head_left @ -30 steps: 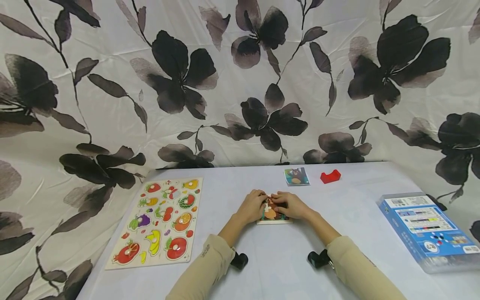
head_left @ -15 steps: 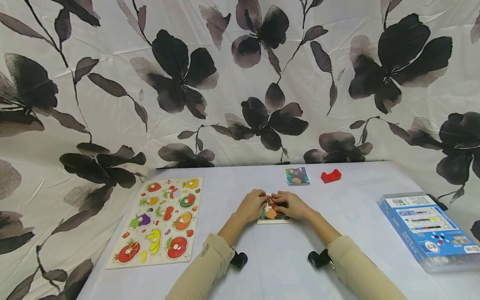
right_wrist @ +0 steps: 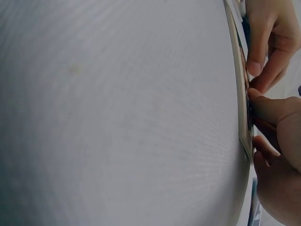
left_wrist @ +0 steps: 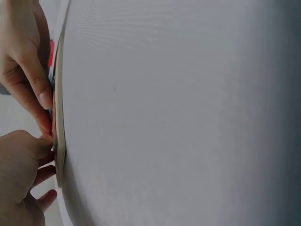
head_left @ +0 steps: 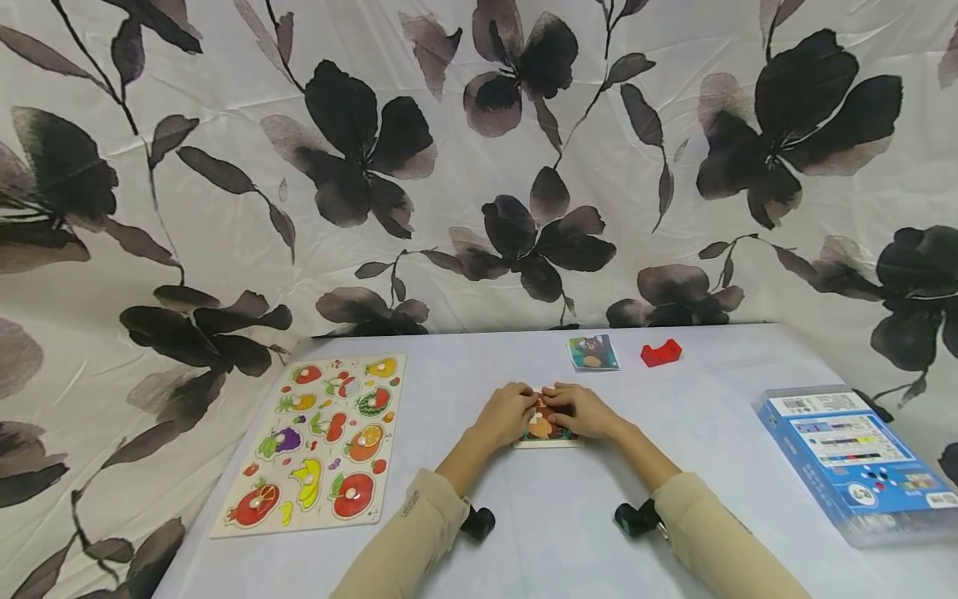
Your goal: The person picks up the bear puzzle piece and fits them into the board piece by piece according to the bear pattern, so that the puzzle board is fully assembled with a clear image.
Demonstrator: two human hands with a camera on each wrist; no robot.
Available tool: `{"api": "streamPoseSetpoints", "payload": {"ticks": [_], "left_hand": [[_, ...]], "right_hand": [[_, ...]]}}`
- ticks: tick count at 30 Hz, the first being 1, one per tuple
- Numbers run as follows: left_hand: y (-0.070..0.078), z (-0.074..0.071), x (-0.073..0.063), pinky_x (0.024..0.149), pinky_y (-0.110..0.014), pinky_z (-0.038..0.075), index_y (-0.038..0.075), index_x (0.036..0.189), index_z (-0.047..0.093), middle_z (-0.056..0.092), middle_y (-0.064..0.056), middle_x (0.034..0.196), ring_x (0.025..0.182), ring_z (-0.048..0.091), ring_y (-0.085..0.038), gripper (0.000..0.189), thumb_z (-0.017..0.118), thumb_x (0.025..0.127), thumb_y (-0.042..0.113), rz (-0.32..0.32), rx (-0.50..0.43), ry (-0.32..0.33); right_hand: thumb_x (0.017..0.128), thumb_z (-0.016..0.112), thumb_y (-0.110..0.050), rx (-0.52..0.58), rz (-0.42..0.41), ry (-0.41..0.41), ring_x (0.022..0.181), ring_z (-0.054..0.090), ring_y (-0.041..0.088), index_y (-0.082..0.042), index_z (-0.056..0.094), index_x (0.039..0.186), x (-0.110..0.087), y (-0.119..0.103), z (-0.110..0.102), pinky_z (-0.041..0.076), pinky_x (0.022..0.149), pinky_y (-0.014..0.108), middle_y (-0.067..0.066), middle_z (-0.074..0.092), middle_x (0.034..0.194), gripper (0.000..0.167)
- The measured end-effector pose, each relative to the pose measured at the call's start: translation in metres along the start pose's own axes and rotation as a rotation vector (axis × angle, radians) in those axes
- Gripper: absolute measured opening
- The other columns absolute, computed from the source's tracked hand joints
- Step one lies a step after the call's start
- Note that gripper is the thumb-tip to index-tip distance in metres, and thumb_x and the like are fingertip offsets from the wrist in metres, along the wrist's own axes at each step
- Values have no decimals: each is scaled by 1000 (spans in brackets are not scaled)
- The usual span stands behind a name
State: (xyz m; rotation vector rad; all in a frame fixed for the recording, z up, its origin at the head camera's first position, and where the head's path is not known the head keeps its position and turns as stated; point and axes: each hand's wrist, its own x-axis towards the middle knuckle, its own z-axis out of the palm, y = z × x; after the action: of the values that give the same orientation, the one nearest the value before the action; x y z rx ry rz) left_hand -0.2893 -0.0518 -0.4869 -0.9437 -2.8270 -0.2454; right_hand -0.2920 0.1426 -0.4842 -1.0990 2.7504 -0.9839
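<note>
A small wooden picture puzzle [head_left: 542,428] with a brown figure lies flat on the white table, between my two hands. My left hand [head_left: 507,414] is at its left side, fingers bent and fingertips on the picture. On the right, my right hand [head_left: 587,411] holds the puzzle with bent fingers, thumb on its face. In the left wrist view, the pale board edge [left_wrist: 60,141] shows beside both hands' fingertips. The right wrist view has the thumb of my right hand [right_wrist: 282,127] close to the left hand's fingertips. Much of the picture is hidden under the fingers.
A fruit peg puzzle board [head_left: 318,449] lies at the left. Behind the hands are a square bear picture card [head_left: 594,353] and a red notched piece [head_left: 661,353]. A blue-labelled clear box [head_left: 861,457] sits at the right edge. Floral cloth [head_left: 449,166] hangs behind.
The left hand's fingers have shifted slightly over the puzzle, covering more of its left side. The right hand stays in the same place.
</note>
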Motion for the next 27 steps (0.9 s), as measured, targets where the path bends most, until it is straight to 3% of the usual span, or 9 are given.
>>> {"api": "streamPoseSetpoints", "payload": {"ticks": [4, 9, 15, 18, 22, 27], "left_hand": [[1, -3, -4, 101, -41, 40, 4, 126, 59, 58, -7, 129, 124, 49, -23, 34, 53, 96, 18, -43, -39, -61], [-1, -8, -9, 102, -48, 37, 11, 127, 59, 48, -7, 137, 131, 36, -27, 33, 49, 98, 22, -80, -74, -116], [-13, -14, -14, 97, -49, 39, 16, 128, 60, 52, -7, 131, 124, 44, -26, 38, 52, 96, 34, -71, -124, -103], [-17, -17, -14, 98, -49, 38, 13, 129, 58, 52, -7, 131, 124, 45, -26, 54, 55, 90, 49, -71, -166, -124], [-20, -20, -14, 102, -50, 34, 14, 135, 52, 44, -8, 139, 131, 36, -27, 79, 64, 75, 64, -80, -189, -184], [-23, -24, -14, 106, -54, 27, 15, 140, 46, 33, -12, 148, 138, 24, -33, 91, 75, 66, 59, -74, -215, -244]], "right_hand": [[88, 65, -8, 4, -3, 4, 123, 43, 48, 12, 60, 116, 0, 1, 0, 34, 100, 57, 26, 54, 128, 35], [88, 65, -8, -3, 4, -2, 124, 43, 47, 12, 60, 116, 0, 1, 0, 34, 101, 56, 25, 53, 129, 35], [89, 64, -9, -38, -4, -29, 124, 43, 46, 11, 60, 117, 2, -1, 0, 35, 101, 55, 24, 53, 130, 35], [89, 63, -9, -53, -11, -36, 124, 43, 46, 12, 60, 117, 2, -3, -1, 35, 101, 55, 25, 52, 130, 35], [88, 65, -12, -59, 40, -18, 124, 45, 43, 8, 64, 114, 2, -4, -3, 35, 102, 53, 24, 55, 128, 33], [86, 69, -20, -90, 126, 30, 119, 50, 41, 4, 70, 104, -7, -8, -11, 37, 101, 53, 23, 59, 122, 29]]}}
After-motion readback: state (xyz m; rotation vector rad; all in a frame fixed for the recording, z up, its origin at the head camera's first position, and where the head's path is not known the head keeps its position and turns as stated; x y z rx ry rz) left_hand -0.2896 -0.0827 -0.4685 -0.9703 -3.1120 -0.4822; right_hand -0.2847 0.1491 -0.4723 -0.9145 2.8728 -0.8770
